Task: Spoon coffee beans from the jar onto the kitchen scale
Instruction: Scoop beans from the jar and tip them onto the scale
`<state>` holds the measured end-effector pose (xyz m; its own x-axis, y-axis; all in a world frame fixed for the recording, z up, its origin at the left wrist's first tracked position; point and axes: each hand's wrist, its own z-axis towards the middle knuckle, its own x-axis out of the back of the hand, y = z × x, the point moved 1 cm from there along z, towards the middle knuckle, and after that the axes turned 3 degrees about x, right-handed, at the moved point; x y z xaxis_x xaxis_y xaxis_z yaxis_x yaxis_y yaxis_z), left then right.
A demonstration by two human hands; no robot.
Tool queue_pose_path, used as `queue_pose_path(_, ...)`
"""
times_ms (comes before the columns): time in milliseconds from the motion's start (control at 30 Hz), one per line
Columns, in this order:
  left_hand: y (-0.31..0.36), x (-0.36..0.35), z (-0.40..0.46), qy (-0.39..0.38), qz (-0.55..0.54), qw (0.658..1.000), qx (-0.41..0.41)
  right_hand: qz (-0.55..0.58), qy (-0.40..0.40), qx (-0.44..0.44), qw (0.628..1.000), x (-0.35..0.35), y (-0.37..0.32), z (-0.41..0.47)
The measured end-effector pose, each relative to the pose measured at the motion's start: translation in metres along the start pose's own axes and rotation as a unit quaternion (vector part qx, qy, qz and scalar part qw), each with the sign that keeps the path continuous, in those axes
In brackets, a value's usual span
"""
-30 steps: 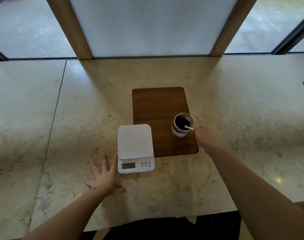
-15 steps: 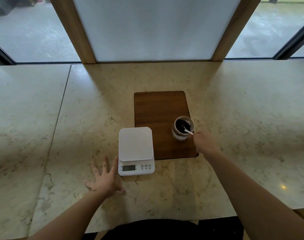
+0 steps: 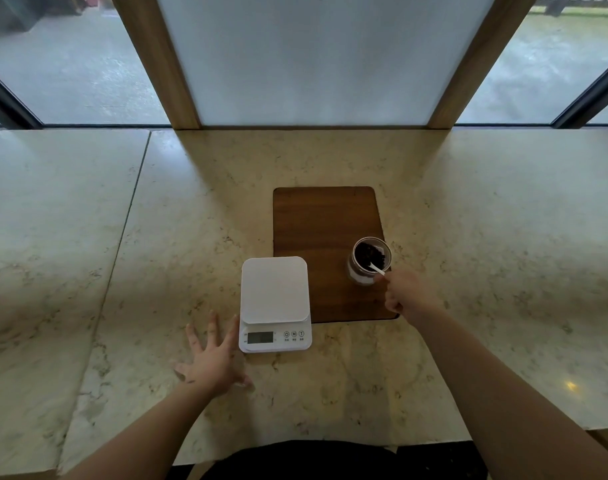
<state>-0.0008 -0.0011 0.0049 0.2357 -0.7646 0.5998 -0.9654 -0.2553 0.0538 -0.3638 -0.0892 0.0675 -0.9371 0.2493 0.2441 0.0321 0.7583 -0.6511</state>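
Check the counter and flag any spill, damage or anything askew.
Nothing stands out. The jar stands upright on the board, beans inside, none spilled. The scale sits flat, its platform bare. The right hand holds the spoon; the left hand lies open.

Your marble counter (image 3: 468, 237) carried a wooden board (image 3: 316, 223); the white scale (image 3: 274, 303) sat touching the board's left near edge, your left hand (image 3: 212, 362) flat just left of it.

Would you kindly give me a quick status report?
Left hand flat on marble counter, open. Right hand holds white spoon in glass jar of coffee beans. White scale bare, path clear.
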Motion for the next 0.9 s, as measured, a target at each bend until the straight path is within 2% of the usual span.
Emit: queue_pose_path(900,-0.001,-0.001,0.001,0.006,-0.001,1.0,-0.009,0.11,-0.017,0.0,0.994,0.0,0.01,-0.011)
